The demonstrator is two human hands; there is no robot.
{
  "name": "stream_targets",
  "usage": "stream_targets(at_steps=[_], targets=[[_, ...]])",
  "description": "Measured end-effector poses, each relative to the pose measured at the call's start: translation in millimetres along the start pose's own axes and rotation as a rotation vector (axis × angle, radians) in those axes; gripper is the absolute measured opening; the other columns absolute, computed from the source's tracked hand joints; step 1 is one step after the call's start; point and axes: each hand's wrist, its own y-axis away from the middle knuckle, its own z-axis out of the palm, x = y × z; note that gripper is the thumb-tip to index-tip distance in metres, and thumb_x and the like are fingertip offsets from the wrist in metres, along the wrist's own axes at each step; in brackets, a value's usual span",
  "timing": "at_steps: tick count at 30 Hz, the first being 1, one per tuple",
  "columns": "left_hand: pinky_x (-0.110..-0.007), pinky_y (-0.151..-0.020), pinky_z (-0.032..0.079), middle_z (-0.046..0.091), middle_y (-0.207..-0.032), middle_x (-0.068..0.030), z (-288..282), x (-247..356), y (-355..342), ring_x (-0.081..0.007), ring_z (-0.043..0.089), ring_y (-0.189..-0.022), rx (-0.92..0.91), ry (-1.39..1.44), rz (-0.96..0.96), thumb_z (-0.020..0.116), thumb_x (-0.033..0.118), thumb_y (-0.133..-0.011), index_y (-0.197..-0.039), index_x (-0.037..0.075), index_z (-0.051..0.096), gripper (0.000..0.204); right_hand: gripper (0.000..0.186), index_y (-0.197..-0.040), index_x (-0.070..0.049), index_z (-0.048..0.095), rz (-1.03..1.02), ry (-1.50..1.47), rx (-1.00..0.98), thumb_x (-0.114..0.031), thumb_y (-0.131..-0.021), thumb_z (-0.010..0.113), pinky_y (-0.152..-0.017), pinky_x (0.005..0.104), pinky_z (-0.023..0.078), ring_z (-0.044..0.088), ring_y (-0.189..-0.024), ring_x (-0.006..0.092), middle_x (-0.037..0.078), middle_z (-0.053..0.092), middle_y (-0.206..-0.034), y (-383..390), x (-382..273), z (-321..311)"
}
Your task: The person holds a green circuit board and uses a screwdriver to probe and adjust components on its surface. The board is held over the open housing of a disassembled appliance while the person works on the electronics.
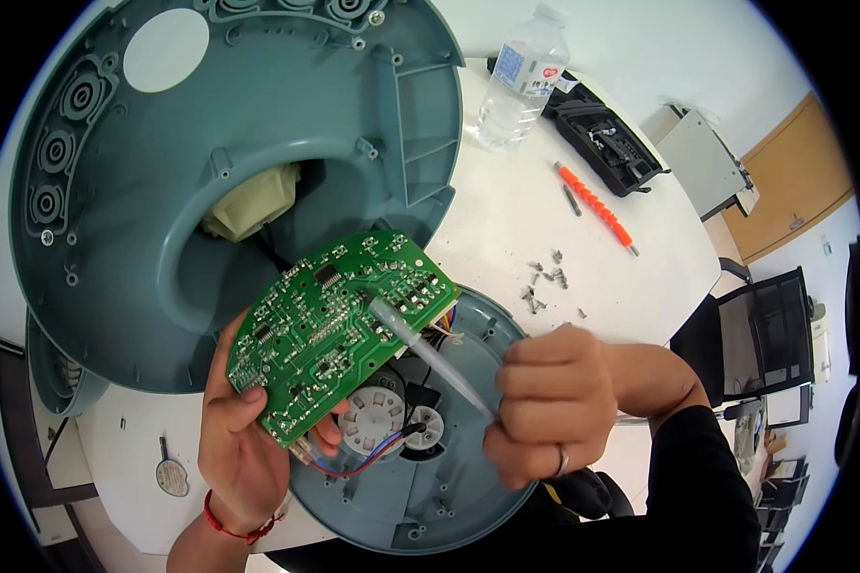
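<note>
My left hand grips the lower left end of a green circuit board, thumb on its component face and fingers behind. The board is tilted, and its small chips and solder points face up. My right hand is closed around a translucent pale rod-like tool, whose grey tip meets the board's face near its right side; I cannot tell its exact kind. Under the board lies a round grey-green plastic base with a white round part and red and blue wires, partly hidden by the board.
A large grey-green housing stands at the far left. Several loose screws lie on the white table, near an orange flexible shaft. Behind are a clear water bottle and an open black tool case. A small round tag lies at left.
</note>
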Motion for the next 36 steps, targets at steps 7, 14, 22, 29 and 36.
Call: stream_targets(at_steps=[7,14,22,29,36], targets=[[-0.032,-0.055,0.060,0.071,-0.093,-0.0266,0.6,0.0,0.3,-0.0240,0.070,-0.063,0.008,-0.001,-0.001,0.044,0.027,-0.088,-0.147,-0.007,0.030,0.070,0.037,-0.073,-0.001,0.057,0.029,-0.042,0.022,-0.022,-0.103,0.057,-0.044,0.0261,0.035,0.044,-0.049,0.0157,0.002,0.037,-0.062,-1.2,-1.9,1.7],[-0.032,-0.055,0.060,0.071,-0.093,-0.0265,0.7,0.9,0.7,-0.0234,0.070,-0.063,0.010,-0.012,-0.001,0.044,0.028,-0.087,-0.147,-0.006,0.030,0.070,0.028,-0.070,-0.004,0.058,0.075,0.172,0.172,-0.013,-0.096,0.052,-0.041,0.0259,0.026,0.035,-0.047,0.0112,-0.002,0.029,-0.061,3.2,9.4,2.6],[-0.032,-0.055,0.060,0.070,-0.094,-0.0264,2.1,1.2,0.8,-0.0235,0.070,-0.064,0.025,-0.014,-0.009,0.044,0.028,-0.088,-0.147,-0.006,0.031,0.070,0.034,-0.070,-0.001,0.056,-0.047,-0.025,0.030,-0.017,-0.100,0.056,-0.044,0.0279,0.035,0.042,-0.048,0.0153,0.001,0.034,-0.060,0.4,-4.7,1.0],[-0.032,-0.055,0.061,0.070,-0.096,-0.0275,0.2,-0.1,0.4,-0.0245,0.071,-0.065,0.013,-0.006,0.003,0.044,0.028,-0.088,-0.146,-0.007,0.030,0.070,0.031,-0.068,-0.002,0.056,-0.033,0.037,0.071,-0.012,-0.097,0.057,-0.044,0.0264,0.028,0.037,-0.047,0.0126,-0.001,0.031,-0.061,3.2,-3.2,-4.0],[-0.032,-0.055,0.061,0.071,-0.095,-0.0272,1.5,-0.4,-0.6,-0.0243,0.071,-0.064,0.006,-0.003,0.010,0.044,0.028,-0.088,-0.147,-0.007,0.030,0.070,0.022,-0.068,-0.003,0.056,-0.045,0.001,0.013,-0.008,-0.090,0.057,-0.046,0.0283,0.035,0.042,-0.048,0.0155,0.001,0.032,-0.060,-0.6,-5.6,-3.9]])
